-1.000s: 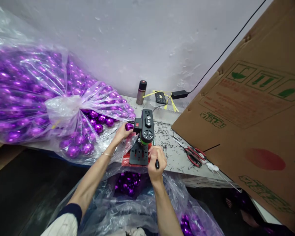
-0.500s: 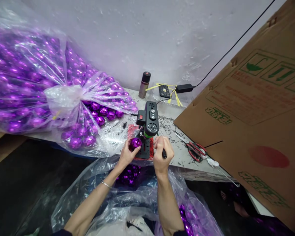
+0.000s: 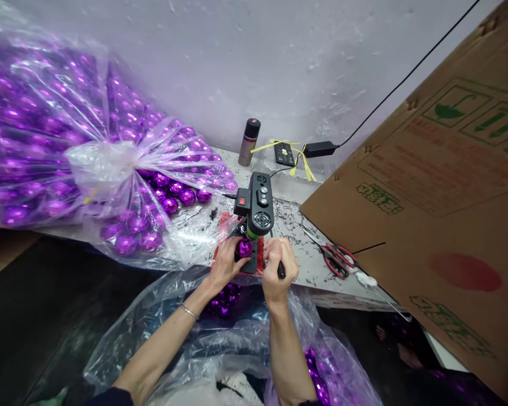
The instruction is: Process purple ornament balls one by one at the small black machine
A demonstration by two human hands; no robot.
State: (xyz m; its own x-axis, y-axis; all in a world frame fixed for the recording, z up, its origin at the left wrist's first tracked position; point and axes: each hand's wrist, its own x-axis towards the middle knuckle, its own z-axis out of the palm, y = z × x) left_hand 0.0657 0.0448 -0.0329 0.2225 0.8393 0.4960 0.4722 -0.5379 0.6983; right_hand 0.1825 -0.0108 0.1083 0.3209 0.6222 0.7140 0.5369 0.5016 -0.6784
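Observation:
A small black bench drill (image 3: pixel 257 207) stands on a black base over a red mat at the table's front edge. My left hand (image 3: pixel 226 263) is closed round a shiny purple ball (image 3: pixel 245 247) and holds it on the base, right under the drill head. My right hand (image 3: pixel 279 266) is closed on the black lever handle (image 3: pixel 281 272) at the machine's right side. A clear bag (image 3: pixel 232 338) with purple balls lies open below my arms.
A huge clear bag of purple balls (image 3: pixel 59 152) fills the table's left. Red-handled scissors (image 3: pixel 337 259) lie right of the drill, beside a big cardboard sheet (image 3: pixel 440 186). A spray can (image 3: pixel 249 141), remote and power adapter (image 3: pixel 320 149) stand by the wall. Black shavings litter the table.
My left hand brought a purple ball from the bag's mouth at the left to the drill base, under the head. My right hand stayed on the lever.

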